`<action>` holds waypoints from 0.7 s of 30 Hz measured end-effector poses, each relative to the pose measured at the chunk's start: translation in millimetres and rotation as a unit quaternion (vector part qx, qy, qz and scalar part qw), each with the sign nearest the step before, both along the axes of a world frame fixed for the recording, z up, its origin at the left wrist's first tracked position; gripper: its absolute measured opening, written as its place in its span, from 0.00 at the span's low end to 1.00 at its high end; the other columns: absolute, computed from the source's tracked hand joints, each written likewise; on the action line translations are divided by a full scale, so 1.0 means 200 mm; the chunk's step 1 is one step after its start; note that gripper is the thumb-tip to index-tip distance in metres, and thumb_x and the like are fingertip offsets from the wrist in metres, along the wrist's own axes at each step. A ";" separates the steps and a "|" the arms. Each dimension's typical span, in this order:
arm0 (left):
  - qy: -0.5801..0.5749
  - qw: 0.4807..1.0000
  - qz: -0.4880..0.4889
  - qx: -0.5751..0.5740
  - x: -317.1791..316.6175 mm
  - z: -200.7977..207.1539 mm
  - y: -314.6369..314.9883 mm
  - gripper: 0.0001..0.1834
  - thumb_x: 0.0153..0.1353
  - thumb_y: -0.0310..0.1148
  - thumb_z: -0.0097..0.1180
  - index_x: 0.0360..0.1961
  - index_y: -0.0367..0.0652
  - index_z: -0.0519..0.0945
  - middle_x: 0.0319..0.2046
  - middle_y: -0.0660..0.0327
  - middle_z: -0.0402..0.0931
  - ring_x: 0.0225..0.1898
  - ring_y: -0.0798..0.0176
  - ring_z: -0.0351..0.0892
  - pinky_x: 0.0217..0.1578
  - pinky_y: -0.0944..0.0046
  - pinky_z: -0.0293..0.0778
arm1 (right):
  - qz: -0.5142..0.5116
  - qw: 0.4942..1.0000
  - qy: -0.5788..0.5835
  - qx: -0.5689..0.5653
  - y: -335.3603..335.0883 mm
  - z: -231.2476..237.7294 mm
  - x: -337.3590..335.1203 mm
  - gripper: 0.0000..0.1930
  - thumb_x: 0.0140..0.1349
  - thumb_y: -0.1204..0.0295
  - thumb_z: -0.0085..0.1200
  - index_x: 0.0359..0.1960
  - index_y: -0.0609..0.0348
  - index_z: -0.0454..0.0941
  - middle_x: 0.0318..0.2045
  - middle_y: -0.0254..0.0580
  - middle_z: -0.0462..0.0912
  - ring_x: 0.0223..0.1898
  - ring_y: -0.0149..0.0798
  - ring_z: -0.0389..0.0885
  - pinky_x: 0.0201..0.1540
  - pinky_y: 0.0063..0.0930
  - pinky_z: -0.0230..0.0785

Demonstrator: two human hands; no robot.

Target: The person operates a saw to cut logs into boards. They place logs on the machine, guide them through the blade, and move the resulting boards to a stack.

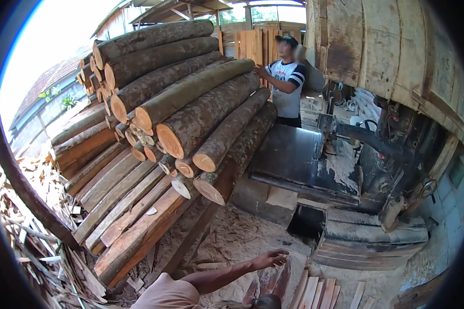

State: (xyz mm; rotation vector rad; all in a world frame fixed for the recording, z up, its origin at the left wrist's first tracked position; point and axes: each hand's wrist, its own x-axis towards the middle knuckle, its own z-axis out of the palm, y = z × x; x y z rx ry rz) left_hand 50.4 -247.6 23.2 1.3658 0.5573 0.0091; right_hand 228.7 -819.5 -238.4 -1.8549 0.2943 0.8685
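Note:
My left arm reaches in from the lower edge in a pale pink sleeve, stretched to the right. At its end my left hand [271, 259] hangs in the air over the sawdust-covered floor, fingers loosely stretched out and holding nothing. Nearest to it are reddish boards [265, 283] on the floor and a dark square pit [305, 222]. My right hand is out of the picture. Beyond the hand rises a big stack of bark-covered logs [206, 110]. Beside it stands a sawing machine with a dark metal table [288, 149].
At the far end of the logs a co-worker [286, 77] stands with a hand at a log. Squared timbers [139, 232] lie under the stack. Wood scraps [23, 242] cover the left ground. Narrow planks [314, 293] lie at the lower right, near a dusty wooden block [371, 239].

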 end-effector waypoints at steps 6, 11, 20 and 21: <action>-0.179 0.893 0.405 0.081 -0.42 0.39 1.20 0.30 0.62 0.48 0.49 0.61 0.44 0.60 0.48 0.58 0.70 0.49 0.65 0.70 0.47 0.65 0.66 | 0.355 0.889 -0.291 -0.011 2.25 0.19 0.72 0.22 0.57 0.65 0.53 0.51 0.63 0.70 0.43 0.49 0.78 0.40 0.42 0.78 0.43 0.32 0.70; -0.153 0.714 0.642 0.232 -0.99 1.01 1.88 0.56 0.48 0.70 0.48 0.68 0.51 0.37 0.64 0.44 0.47 0.64 0.44 0.52 0.56 0.38 0.53 | 0.515 0.696 -0.409 0.289 4.12 1.55 -0.11 0.23 0.56 0.64 0.56 0.51 0.64 0.70 0.38 0.52 0.79 0.41 0.44 0.79 0.45 0.33 0.70; -0.335 0.733 0.540 0.241 -1.36 1.40 2.35 0.38 0.56 0.63 0.43 0.57 0.43 0.65 0.51 0.56 0.69 0.49 0.58 0.71 0.48 0.60 0.67 | 0.416 0.576 -0.607 0.357 5.32 2.02 -1.22 0.47 0.57 0.44 0.46 0.64 0.69 0.40 0.63 0.74 0.36 0.65 0.69 0.36 0.64 0.58 0.36; -0.344 0.713 0.565 0.235 -1.38 1.43 2.32 0.37 0.57 0.62 0.44 0.57 0.43 0.65 0.51 0.56 0.69 0.50 0.57 0.71 0.50 0.58 0.66 | 0.405 0.589 -0.599 0.361 5.31 2.05 -1.26 0.47 0.57 0.44 0.46 0.64 0.69 0.40 0.63 0.74 0.36 0.65 0.69 0.36 0.64 0.58 0.36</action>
